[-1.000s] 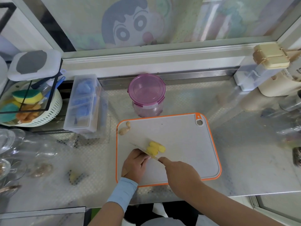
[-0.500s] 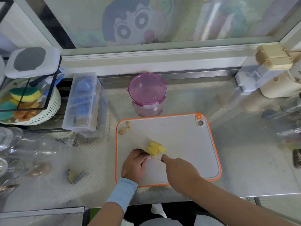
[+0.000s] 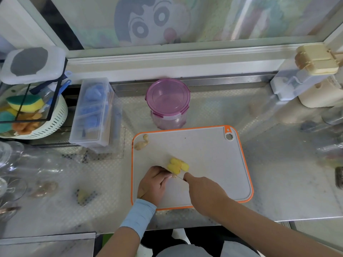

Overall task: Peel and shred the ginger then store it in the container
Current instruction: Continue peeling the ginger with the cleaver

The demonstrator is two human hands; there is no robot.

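Home kitchen; steel counter [image 3: 278,182]; cutting board [image 3: 213,154]; dish sponges [image 3: 24,105]; storage jar [image 3: 168,102]

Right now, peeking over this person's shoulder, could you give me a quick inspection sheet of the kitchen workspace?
Surface: shiny patterned metal counter; grey cutting board with orange rim lies on it.
Job's things: peeled yellow ginger on the board; brownish ginger scraps at its far left corner; round clear container with purple lid, closed, behind the board.
Clutter: clear plastic box of blue items; white slotted basket of sponges; glassware at left.
Hands: left hand curls its fingers on the ginger; right hand grips a knife, blade barely visible.
Cables: nothing seen.
Surroundings: frosted window with cartoon face.
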